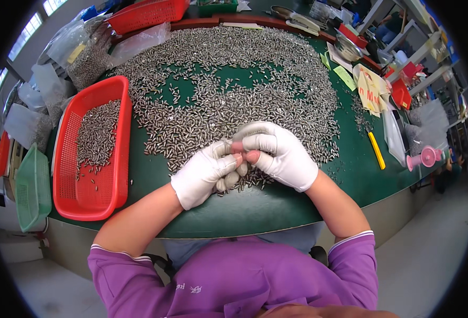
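The left hand (207, 172) and the right hand (279, 153), both covered by white gloves (300, 169) with some fingertips left bare, are brought together over a green desk (244, 214). The fingers are curled and pinched inward; whether a piece is gripped in either hand cannot be told. Small, bullet-shaped metal pieces (223, 114) are spread thickly beneath the fingers and far beyond them. To the left of the hands, a smaller batch of similar pieces is held in a red perforated basket (123, 153). Judged by this, only a modest share appears to have been set apart, with most left loose; which pieces have been handled cannot be told.

The fingers are closely crowded by loose pieces, and the left forearm is placed just beside the basket's near corner. Farther left, a pale green basket (32, 185) and filled plastic bags (88, 63) are seen. To the right of the hands, a yellow-handled cutter (376, 151), a pink spool (430, 156) and paper slips (345, 78) are laid.
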A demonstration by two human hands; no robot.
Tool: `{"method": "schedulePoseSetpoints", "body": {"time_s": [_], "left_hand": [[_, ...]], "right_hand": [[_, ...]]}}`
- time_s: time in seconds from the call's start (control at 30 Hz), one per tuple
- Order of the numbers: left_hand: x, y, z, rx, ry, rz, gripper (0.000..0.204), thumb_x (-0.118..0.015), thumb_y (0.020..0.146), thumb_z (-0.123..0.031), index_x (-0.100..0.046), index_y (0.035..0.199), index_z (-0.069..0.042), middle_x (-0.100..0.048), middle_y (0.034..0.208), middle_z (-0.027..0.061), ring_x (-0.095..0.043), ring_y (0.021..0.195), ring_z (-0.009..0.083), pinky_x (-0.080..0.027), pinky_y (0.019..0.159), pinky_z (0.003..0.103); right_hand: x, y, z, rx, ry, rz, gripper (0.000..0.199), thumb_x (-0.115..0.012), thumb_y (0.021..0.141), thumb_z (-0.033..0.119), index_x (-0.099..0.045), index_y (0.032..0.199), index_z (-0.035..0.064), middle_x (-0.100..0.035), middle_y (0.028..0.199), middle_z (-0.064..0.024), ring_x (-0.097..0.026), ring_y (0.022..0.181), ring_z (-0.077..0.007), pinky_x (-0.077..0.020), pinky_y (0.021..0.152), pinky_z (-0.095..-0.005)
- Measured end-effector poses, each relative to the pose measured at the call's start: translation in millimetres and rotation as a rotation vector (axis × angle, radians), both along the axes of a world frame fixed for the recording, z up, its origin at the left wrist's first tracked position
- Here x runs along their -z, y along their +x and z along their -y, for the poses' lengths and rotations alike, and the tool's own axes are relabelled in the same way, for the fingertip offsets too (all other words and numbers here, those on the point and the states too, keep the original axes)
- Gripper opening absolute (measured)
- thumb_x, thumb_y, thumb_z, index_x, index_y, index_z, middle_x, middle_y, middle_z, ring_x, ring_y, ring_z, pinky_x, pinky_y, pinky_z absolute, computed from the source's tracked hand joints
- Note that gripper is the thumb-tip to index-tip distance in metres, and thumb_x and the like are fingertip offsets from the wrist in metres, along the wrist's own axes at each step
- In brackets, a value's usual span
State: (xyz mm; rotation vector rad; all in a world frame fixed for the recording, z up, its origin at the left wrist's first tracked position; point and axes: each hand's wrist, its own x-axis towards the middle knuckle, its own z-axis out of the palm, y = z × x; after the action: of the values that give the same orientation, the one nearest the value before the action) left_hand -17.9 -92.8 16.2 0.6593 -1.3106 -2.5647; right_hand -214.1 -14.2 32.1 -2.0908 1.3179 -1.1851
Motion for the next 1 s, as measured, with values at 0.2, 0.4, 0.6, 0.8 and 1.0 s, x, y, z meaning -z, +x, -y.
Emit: {"method": "schedulePoseSetpoints", "body": {"time_s": [0.2, 0.4, 0.6, 0.8, 1.0], "left_hand": [[5.4, -2.2, 0.8, -0.052, 0.055, -0.022, 0.022, -0.059, 0.097, -0.030, -0.057, 0.108, -0.010, -0.061, 0.088, -0.0004, -0.051, 0.064, 0.0049, -0.035, 0.051, 0.016], [-0.4, 0.4, 2.4, -0.039, 0.093, 0.020, 0.024, -0.058, 0.098, -0.031, -0.059, 0.111, -0.011, -0.061, 0.092, -0.0011, -0.055, 0.073, 0.0067, -0.039, 0.057, 0.017], [-4.2, -0.2, 0.5, -0.034, 0.055, -0.017, 0.027, -0.060, 0.095, -0.031, -0.058, 0.112, -0.010, -0.059, 0.092, 0.0005, -0.050, 0.065, 0.0072, -0.037, 0.057, 0.019], [5.8, 3.5, 5.3, 0.002, 0.162, -0.151, 0.020, -0.056, 0.099, -0.033, -0.057, 0.100, -0.014, -0.060, 0.091, -0.0017, -0.053, 0.068, 0.0052, -0.040, 0.056, 0.017], [1.8, 1.2, 7.2, 0.003, 0.260, -0.267, 0.020, -0.054, 0.100, -0.028, -0.055, 0.107, -0.009, -0.047, 0.076, 0.0002, -0.032, 0.051, 0.0069, -0.026, 0.047, 0.021]], "right_hand": [[-4.5, -21.5, -3.0, 0.409, 0.131, -0.475, 0.027, -0.073, 0.075, 0.018, -0.072, 0.101, 0.0107, -0.067, 0.101, -0.0102, -0.063, 0.095, -0.0306, -0.0511, 0.084, -0.0396], [-0.4, -9.3, 1.5, 0.478, 0.131, -0.733, 0.009, -0.071, 0.076, 0.020, -0.070, 0.081, 0.0121, -0.065, 0.083, -0.0065, -0.061, 0.082, -0.0282, -0.0500, 0.074, -0.0407], [-0.5, -22.0, -1.7, 0.574, 0.071, -0.631, 0.008, -0.066, 0.083, 0.020, -0.070, 0.084, 0.0138, -0.064, 0.082, -0.0095, -0.063, 0.081, -0.0291, -0.0514, 0.074, -0.0414], [-8.5, -33.1, -13.9, 0.488, 0.251, -0.560, 0.023, -0.073, 0.074, 0.029, -0.073, 0.092, 0.0141, -0.065, 0.089, -0.0107, -0.064, 0.088, -0.0303, -0.0521, 0.078, -0.0412], [-0.2, -20.3, -6.6, 0.507, 0.186, -0.607, 0.010, -0.073, 0.075, 0.019, -0.072, 0.083, 0.0135, -0.065, 0.085, -0.0065, -0.064, 0.082, -0.0271, -0.0513, 0.073, -0.0386]]}}
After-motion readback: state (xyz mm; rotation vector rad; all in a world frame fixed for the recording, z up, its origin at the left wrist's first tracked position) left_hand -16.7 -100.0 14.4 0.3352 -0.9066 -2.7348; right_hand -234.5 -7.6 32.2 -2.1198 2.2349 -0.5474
